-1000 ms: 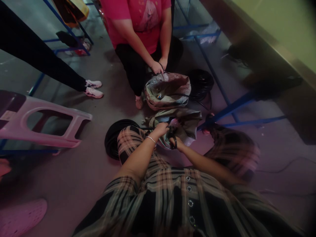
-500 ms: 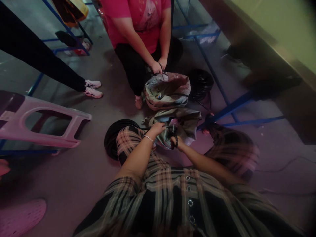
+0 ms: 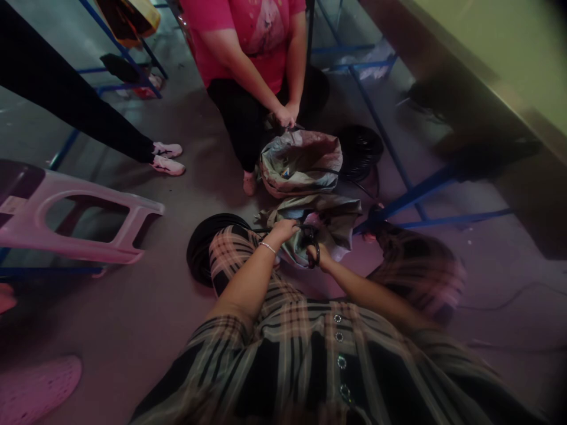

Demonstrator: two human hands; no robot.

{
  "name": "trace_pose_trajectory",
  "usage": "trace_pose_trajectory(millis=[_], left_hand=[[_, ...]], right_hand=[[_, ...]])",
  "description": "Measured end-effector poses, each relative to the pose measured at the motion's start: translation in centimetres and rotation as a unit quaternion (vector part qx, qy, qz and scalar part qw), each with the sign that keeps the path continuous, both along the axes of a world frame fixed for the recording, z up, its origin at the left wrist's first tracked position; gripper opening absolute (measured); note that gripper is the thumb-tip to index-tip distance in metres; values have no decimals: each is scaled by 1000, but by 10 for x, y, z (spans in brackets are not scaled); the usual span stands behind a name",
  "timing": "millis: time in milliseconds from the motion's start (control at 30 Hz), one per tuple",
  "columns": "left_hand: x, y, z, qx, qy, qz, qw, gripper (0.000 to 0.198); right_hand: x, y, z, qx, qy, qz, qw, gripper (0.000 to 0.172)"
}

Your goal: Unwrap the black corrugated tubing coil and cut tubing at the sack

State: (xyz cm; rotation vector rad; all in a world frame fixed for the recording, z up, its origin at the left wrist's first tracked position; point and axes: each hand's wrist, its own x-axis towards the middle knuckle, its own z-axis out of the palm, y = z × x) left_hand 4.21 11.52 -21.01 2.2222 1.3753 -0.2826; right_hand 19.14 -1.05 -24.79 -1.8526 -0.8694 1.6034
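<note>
My left hand point(image 3: 284, 230), with a beaded bracelet at the wrist, is closed around a thin black tube or cable point(image 3: 261, 230). That strand runs from a black coil point(image 3: 199, 251) lying beside my left knee. My right hand point(image 3: 324, 258) is closed on what look like black-handled scissors point(image 3: 316, 251), with a looped handle. Their dark front end meets the strand just right of my left fingers; whether the jaws are apart is too dark to see. Both hands are above an open woven sack point(image 3: 341, 224) between my knees, its contents partly hidden.
Opposite, a person in a pink shirt point(image 3: 252, 47) holds a dark item over a second open sack point(image 3: 301, 177). Another black coil point(image 3: 361, 150) lies beside it. Blue frame bars point(image 3: 411, 192) and a table point(image 3: 500, 88) are at right, a plastic stool point(image 3: 88, 248) at left.
My hands stay almost in place; the scissors at the strand have shifted slightly. The other person's hands have drawn together and moved a little over the far sack's rim.
</note>
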Motion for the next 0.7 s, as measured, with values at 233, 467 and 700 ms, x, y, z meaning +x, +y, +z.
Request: trace_pose_trajectory(millis=[233,467,700], left_hand=[[2,-4,10,0,15,10,1000,40],[5,-5,20,9,14,46,999,39],[9,-8,19,6,-17,23,1000,37]], right_hand=[[1,2,2,-15,-17,-29,999,14],[-1,2,-10,-66,31,-33,997,5],[0,-2,-3,-18,58,40,997,10]])
